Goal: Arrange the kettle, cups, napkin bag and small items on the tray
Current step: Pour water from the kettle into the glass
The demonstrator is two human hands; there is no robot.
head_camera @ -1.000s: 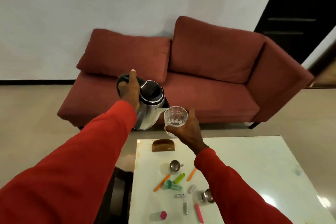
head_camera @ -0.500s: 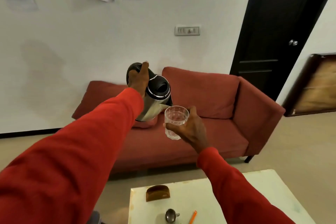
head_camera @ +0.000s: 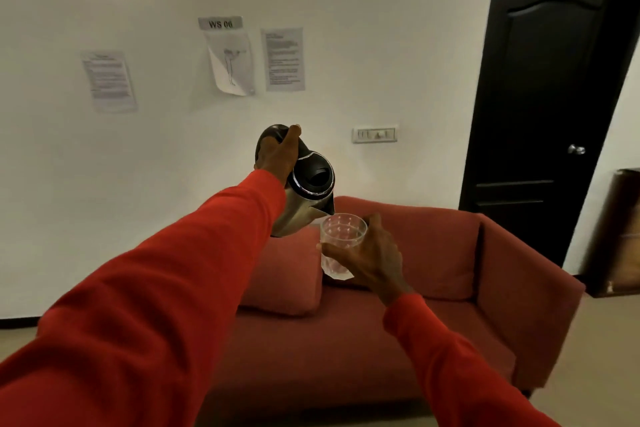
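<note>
A steel kettle (head_camera: pixel 304 198) with a black lid and handle hangs in the air, tilted to the right, with my left hand (head_camera: pixel 277 156) gripping its handle. Its spout sits just over the rim of a clear glass cup (head_camera: pixel 341 239), which my right hand (head_camera: pixel 370 256) holds from the right side and below. Both arms in red sleeves reach forward at chest height. The table, tray and small items are out of view.
A red sofa (head_camera: pixel 433 288) with a loose cushion (head_camera: pixel 287 274) stands straight ahead, below the hands. Behind it is a white wall with taped papers (head_camera: pixel 228 59) and a switch plate (head_camera: pixel 375 134). A black door (head_camera: pixel 554 97) is at the right.
The view has swung upward, so the table and its small items have dropped out of sight. The kettle and the cup stay together in my hands, spout over the cup.
</note>
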